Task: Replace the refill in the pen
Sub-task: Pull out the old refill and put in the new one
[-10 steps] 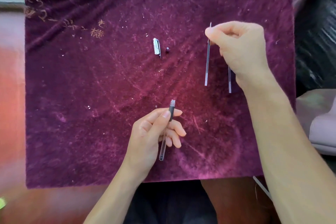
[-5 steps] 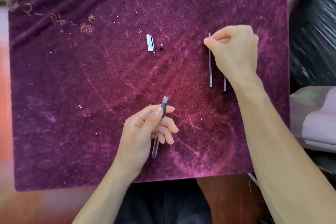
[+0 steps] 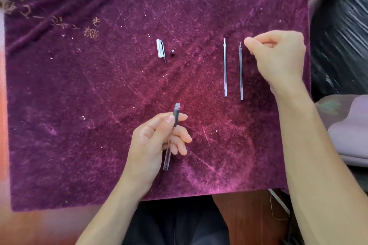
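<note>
Pen dismantled; new refill not yet fitted.

The left hand [image 3: 157,141] pinches the empty pen barrel [image 3: 171,135] between thumb and fingers. The right hand [image 3: 278,55], fingers curled together and empty, sits just beside the two refills [image 3: 225,67] lying on the cloth [image 3: 79,105]. Remaining: insert, reassemble. No legible writing.

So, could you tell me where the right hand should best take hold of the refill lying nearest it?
Probably near its tip end: the nearer refill lies flat on the cloth, tip pointing away, beside the right hand. Pinch across the thin shaft from above; the other refill lies apart, leaving finger room.
</note>
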The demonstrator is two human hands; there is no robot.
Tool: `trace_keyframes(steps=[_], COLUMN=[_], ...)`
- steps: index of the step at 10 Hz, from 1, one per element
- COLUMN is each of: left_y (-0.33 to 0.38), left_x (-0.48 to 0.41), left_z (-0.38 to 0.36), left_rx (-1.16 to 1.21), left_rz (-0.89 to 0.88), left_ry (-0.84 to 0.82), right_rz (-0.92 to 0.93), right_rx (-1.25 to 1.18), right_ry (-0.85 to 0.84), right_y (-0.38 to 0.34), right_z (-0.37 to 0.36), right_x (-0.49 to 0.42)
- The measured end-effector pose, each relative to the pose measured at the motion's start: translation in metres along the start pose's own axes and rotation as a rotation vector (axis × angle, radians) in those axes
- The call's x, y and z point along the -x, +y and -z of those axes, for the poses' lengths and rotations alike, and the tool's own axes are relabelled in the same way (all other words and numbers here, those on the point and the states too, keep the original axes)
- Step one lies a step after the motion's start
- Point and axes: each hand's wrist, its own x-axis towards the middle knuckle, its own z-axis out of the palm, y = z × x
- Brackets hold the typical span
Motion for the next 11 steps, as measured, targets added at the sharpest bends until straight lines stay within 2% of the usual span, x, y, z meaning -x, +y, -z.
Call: trace_keyframes(steps=[2,6,7,10,11], left_y=[-0.004,-0.009,-0.006,0.003,0.003], left_x=[-0.001,0.003,0.005,0.010,0.011], left_z=[0.000,-0.007,-0.010,-0.013,-0.010], left_rx=[-0.011,-0.010,-0.005,-0.078,-0.075], left_rz=[0.012,0.010,0.008,-0.016,-0.023], left_ry=[0.059,0.058,0.058,0.112,0.116], right_rz=[-0.021,-0.075,-0.102,-0.334,-0.378], right_rx=[-0.003,0.049,-0.019,-0.696,-0.794], right_ry=[-0.070,-0.205,-0.261,-0.512,-0.527], right_y=[0.008,0.003,0.001,-0.005,-0.004], right_z=[-0.009,-0.006,0.005,0.005,-0.006], right_x=[-0.004,-0.018,-0.019,0.039,0.060])
